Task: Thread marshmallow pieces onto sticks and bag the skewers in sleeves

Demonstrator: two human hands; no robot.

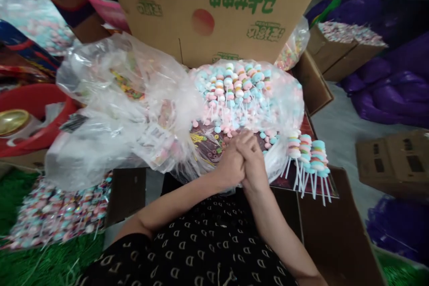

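My left hand (232,163) and my right hand (254,161) are closed and pressed together over the front of the table. Whatever may be between their fingers is hidden. Just beyond them, pink and blue marshmallow pieces (231,120) spill from a clear plastic bag (290,94). Several marshmallow skewers (234,82) on white sticks rest on that bag. To the right, more finished skewers (317,156) lie with their sticks over the table edge. Brown candy rings (216,154) and yellow candy strips (197,137) sit left of my hands on a dark surface.
A large crumpled plastic bag (114,111) covers the left side, with a red basin (40,98) beyond it. A tall cardboard box (174,9) stands behind. Packed skewers (63,210) lie low left. Purple bags (398,80) and cartons (395,161) occupy the right.
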